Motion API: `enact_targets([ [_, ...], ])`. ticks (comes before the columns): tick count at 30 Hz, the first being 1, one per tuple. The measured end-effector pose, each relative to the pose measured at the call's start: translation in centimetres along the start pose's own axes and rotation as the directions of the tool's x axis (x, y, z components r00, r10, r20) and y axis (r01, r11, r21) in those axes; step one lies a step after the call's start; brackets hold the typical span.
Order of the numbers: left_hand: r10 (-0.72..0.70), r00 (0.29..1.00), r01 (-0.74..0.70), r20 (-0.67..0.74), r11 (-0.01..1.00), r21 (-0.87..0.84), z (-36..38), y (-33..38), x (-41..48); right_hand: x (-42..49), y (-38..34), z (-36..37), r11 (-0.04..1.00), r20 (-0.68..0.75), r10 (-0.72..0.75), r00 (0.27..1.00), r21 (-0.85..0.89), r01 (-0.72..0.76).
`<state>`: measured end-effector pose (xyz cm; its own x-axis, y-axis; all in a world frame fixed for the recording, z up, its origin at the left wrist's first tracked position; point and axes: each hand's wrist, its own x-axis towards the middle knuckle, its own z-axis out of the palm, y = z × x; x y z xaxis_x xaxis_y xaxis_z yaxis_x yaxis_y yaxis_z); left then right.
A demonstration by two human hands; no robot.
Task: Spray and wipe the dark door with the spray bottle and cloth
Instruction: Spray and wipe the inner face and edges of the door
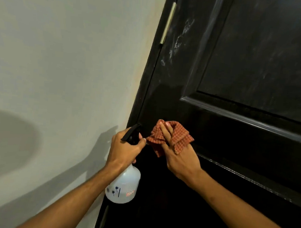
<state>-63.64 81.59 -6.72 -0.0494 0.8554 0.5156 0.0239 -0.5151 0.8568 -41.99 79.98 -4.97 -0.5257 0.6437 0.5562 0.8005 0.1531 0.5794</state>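
Head view suggests the wiping is only partly done: the right hand (180,162) holds the bunched red checked cloth (179,138) against the dark door (260,59) at centre frame, the left hand (125,148) has its fingers curled round the spray bottle (123,186) just beside it, and whitish smears (180,38) higher up look unwiped.

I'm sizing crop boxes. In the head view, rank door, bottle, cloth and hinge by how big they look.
Largest: door.
Next: bottle and cloth, which look about alike; both are partly hidden, so I won't rank them.
Smallest: hinge.
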Motion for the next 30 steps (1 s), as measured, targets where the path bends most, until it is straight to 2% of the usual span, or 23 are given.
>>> enact_targets([
  [2, -0.012, 1.000, 0.012, 0.013, 1.000, 0.008, -0.7, -0.7, -0.1, -3.0, -1.4, 1.4, 0.998, 0.067, -0.059, 0.996, -0.024, 0.061],
  [4, -0.031, 0.999, 0.030, 0.036, 0.999, 0.021, -0.9, -1.3, -0.6, -5.1, -2.3, 1.8, 0.993, 0.198, -0.100, 0.975, -0.040, 0.110],
  [5, -0.034, 0.998, 0.033, 0.048, 0.999, 0.025, -0.9, -1.5, -0.8, -4.8, -2.1, 1.1, 0.997, 0.223, -0.069, 0.972, -0.026, 0.076],
  [8, -0.030, 0.997, 0.028, 0.073, 0.999, 0.025, -0.4, -1.6, -1.4, -0.7, -0.5, -1.2, 0.993, 0.049, 0.076, 0.996, -0.090, -0.071],
  [10, -0.024, 0.997, 0.022, 0.078, 0.999, 0.026, 0.1, -1.4, -1.5, 0.9, -0.9, -2.0, 0.992, 0.053, 0.057, 0.997, -0.112, -0.051],
  [13, -0.012, 0.996, 0.010, 0.085, 1.000, 0.024, 0.4, -0.8, -1.7, -0.9, -2.9, -1.3, 0.996, 0.152, -0.037, 0.988, -0.072, 0.049],
  [14, -0.005, 0.996, 0.003, 0.088, 1.000, 0.025, 0.3, -0.6, -1.7, -1.0, -2.7, -1.5, 0.996, 0.135, -0.054, 0.989, -0.063, 0.063],
  [17, 0.009, 0.996, -0.012, 0.089, 1.000, 0.025, -0.1, -0.2, -1.5, 1.0, -0.7, -3.4, 0.992, 0.093, 0.113, 0.989, -0.061, -0.108],
  [18, 0.013, 0.996, -0.016, 0.084, 0.999, 0.031, -0.2, -0.2, -1.4, 1.4, -0.4, -3.5, 0.989, 0.071, 0.125, 0.990, -0.083, -0.119],
  [22, -0.008, 0.992, 0.001, 0.126, 0.998, 0.058, 0.4, -0.6, -1.8, -1.4, -2.1, -1.3, 0.991, 0.106, -0.038, 0.994, -0.123, 0.051],
  [24, -0.018, 0.987, 0.009, 0.162, 0.998, 0.054, 1.0, -0.8, -2.0, -2.3, -1.6, -2.0, 0.993, 0.069, 0.020, 0.997, -0.115, -0.012],
  [27, -0.029, 0.979, 0.019, 0.202, 0.998, 0.053, 2.0, -1.0, -2.2, -1.5, 0.0, -3.7, 0.954, -0.009, 0.290, 0.957, -0.074, -0.289],
  [28, -0.034, 0.976, 0.022, 0.213, 0.998, 0.057, 2.3, -1.0, -2.4, -1.7, -0.1, -3.6, 0.950, -0.019, 0.301, 0.953, -0.082, -0.302],
  [30, -0.041, 0.974, 0.029, 0.221, 0.998, 0.058, 2.9, -0.9, -2.7, -2.1, -0.9, -2.7, 0.978, -0.013, 0.173, 0.985, -0.114, -0.173],
])
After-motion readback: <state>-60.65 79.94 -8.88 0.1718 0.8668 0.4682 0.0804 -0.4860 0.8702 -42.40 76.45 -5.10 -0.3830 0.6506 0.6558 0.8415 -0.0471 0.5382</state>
